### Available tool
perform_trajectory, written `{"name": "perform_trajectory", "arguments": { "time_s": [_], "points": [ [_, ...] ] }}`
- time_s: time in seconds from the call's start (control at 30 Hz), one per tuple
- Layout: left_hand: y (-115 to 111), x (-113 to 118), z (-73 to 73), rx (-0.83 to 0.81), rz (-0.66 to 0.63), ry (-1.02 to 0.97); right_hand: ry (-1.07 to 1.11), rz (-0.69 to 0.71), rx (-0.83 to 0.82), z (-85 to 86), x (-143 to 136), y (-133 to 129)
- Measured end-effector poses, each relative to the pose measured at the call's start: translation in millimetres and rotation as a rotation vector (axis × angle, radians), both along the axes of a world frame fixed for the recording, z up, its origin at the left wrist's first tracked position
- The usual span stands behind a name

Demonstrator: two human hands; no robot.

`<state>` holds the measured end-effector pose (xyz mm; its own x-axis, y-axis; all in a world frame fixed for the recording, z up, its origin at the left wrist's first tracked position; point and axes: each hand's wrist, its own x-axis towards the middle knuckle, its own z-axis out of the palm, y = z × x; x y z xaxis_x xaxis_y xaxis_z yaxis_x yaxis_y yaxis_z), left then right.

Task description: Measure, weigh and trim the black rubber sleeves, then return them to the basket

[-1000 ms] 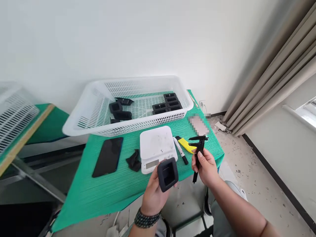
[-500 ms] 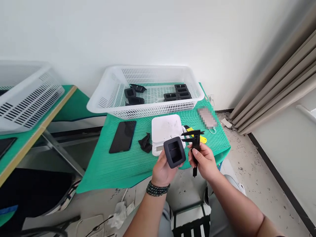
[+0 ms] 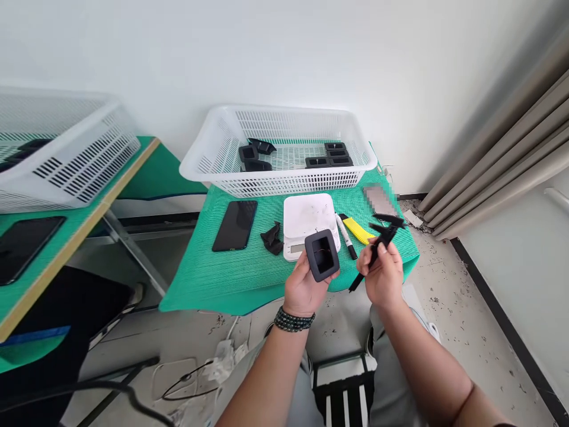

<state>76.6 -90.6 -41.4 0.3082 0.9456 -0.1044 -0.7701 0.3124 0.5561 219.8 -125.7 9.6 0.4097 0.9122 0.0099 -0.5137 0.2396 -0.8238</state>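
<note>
My left hand (image 3: 306, 290) has its grip closed around a hollow black block (image 3: 322, 256), its squarish opening facing up toward me, in front of a white scale (image 3: 309, 214) on the green-covered tabletop (image 3: 235, 284). My right hand (image 3: 384, 276) has its grip closed around a black caliper (image 3: 377, 249), tilted and apart from the block. Beside the scale lies a marker (image 3: 345, 236); behind it, a white basket (image 3: 293, 184) holds more black pieces (image 3: 338, 161).
</note>
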Motion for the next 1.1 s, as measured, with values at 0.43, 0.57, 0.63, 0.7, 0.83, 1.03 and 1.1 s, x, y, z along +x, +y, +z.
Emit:
{"name": "perform_trajectory", "arguments": {
  "time_s": [0.43, 0.57, 0.63, 0.7, 0.83, 1.03, 1.1],
  "points": [
    [-7.2, 4.7, 6.8, -0.001, 0.013, -0.031, -0.406, -0.432, 0.168, -9.0, 54.6, 27.4],
    [-7.5, 6.4, 4.4, -0.001, 0.010, -0.044, -0.412, -0.408, 0.076, -27.9, 56.5, 41.6],
    [-8.0, 6.9, 4.7, -0.007, 0.006, -0.050, -0.401, -0.410, 0.050, -33.8, 56.5, 44.2],
    [-8.3, 7.3, 6.3, -0.019, 0.007, -0.061, -0.392, -0.399, 0.025, -36.7, 57.2, 45.0],
    [-8.1, 9.1, 10.3, -0.011, 0.001, -0.077, -0.379, -0.374, -0.055, -40.3, 58.6, 47.5],
    [-6.2, 12.5, 11.2, -0.018, -0.007, -0.061, -0.408, -0.304, -0.107, -45.4, 47.4, 51.3],
    [-5.6, 12.3, 10.7, -0.021, 0.006, -0.063, -0.434, -0.269, -0.091, -42.3, 41.6, 48.0]
  ]
}}
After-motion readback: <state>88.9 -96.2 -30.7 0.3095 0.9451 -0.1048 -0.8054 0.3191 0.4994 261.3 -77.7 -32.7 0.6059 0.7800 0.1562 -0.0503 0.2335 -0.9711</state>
